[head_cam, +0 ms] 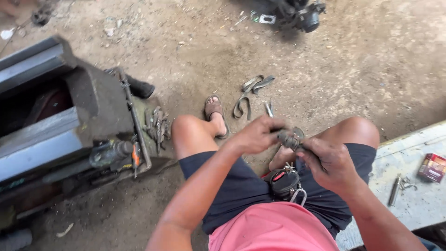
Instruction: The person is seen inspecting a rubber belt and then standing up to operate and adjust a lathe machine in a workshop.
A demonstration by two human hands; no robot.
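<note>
Both hands grasp a small metal part: left hand (254,135) and right hand (327,162) pinch it (291,138), seemingly cylindrical. Greasy fingers might slip, dropping it onto the dirt floor (195,56).

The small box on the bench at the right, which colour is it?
The small box is dark red with a gold edge, seen in the head view.

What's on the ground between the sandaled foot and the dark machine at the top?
In the head view, metal clamp bands lie on the dirt between the foot and the machine.
</note>
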